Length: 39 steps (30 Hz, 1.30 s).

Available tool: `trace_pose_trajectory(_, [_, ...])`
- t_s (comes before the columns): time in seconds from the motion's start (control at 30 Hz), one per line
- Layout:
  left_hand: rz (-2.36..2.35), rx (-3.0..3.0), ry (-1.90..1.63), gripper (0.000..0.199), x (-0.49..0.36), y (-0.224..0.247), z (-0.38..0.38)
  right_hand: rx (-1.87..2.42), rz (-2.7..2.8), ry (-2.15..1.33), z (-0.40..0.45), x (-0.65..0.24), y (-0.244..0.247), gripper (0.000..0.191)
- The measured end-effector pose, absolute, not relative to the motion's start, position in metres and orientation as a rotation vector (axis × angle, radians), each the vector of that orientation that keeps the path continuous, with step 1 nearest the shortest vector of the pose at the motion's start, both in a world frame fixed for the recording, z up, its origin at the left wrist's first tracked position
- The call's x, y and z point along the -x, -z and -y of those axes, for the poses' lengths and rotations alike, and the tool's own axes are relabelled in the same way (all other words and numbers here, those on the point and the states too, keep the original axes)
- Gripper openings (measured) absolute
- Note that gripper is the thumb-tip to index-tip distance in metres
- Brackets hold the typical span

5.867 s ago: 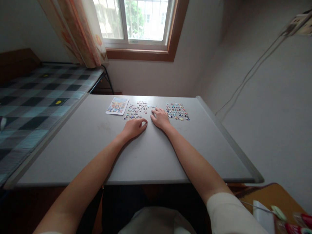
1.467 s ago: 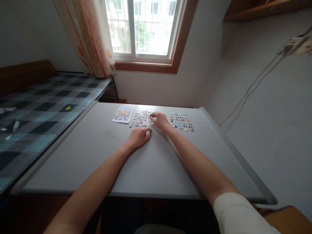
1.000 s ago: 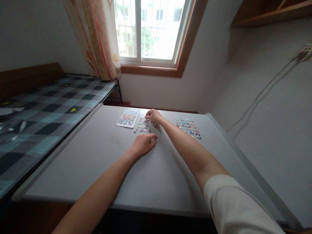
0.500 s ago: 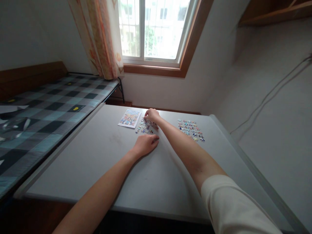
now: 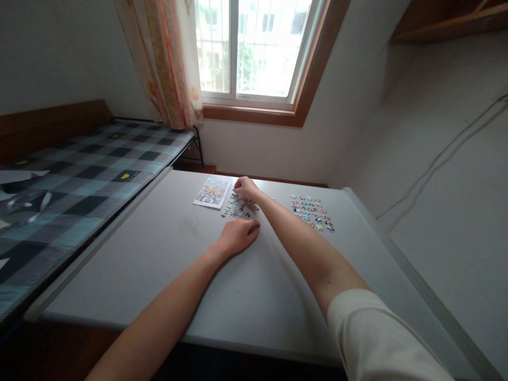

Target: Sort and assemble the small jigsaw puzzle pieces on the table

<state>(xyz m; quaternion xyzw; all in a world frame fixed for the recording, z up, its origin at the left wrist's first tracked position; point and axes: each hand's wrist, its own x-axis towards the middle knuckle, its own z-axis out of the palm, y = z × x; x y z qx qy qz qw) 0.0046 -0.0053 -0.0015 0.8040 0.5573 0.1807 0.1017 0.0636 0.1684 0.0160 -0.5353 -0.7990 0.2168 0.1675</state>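
A loose heap of small jigsaw pieces (image 5: 238, 208) lies on the white table (image 5: 151, 254). My right hand (image 5: 245, 188) reaches over its far end, fingertips pinched on a jigsaw piece that is barely visible. At the near side of the heap, my left hand (image 5: 238, 235) rests on the tabletop with its fingers curled in; whatever they may hold is hidden. A colourful picture card (image 5: 212, 193) lies flat just left of the heap. Across my right forearm, a second group of jigsaw pieces (image 5: 313, 212) is spread out.
Along the left stands a bed with a checked mattress (image 5: 130, 143), with papers and clear plastic (image 5: 29, 203) on it. A window (image 5: 262, 53) with an orange curtain (image 5: 166, 69) is beyond the table. The wall and a hanging cable (image 5: 432, 159) are to the right.
My right hand has shifted very slightly at the far end of the heap, its fingers turned a little. My left hand stays in place; the whole view has moved slightly.
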Motion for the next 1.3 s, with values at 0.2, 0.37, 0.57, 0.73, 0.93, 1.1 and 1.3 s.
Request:
trace_pose_trajectory(0.2, [-1.640,-2.347,-0.537,0.028,-0.005,0.001,0.006,1.398,2.128,-0.794,-0.175,-0.107,-0.034,0.017])
trace_pose_trajectory(0.37, [-1.648,-2.341,-0.541,0.029,-0.007,-0.001,0.006,1.508,2.070,-0.814,-0.184,-0.169,-0.045,0.016])
trace_pose_trajectory(0.57, [-1.662,-2.331,-0.530,0.030,-0.006,-0.001,0.007,1.705,2.108,-0.852,-0.182,-0.209,-0.038,0.015])
trace_pose_trajectory(0.73, [-1.662,-2.355,-0.545,0.030,-0.006,0.000,0.007,1.760,2.135,-0.896,-0.176,-0.215,-0.030,0.016])
trace_pose_trajectory(0.93, [-1.682,-2.339,-0.533,0.031,-0.008,0.000,0.007,1.797,2.065,-0.987,-0.171,-0.217,-0.027,0.021])
trace_pose_trajectory(1.1, [-1.677,-2.345,-0.544,0.031,-0.007,0.001,0.007,1.785,2.000,-1.076,-0.171,-0.217,-0.020,0.021])
trace_pose_trajectory(1.3, [-1.673,-2.346,-0.551,0.031,-0.007,0.001,0.007,1.783,1.993,-1.067,-0.171,-0.216,-0.018,0.019])
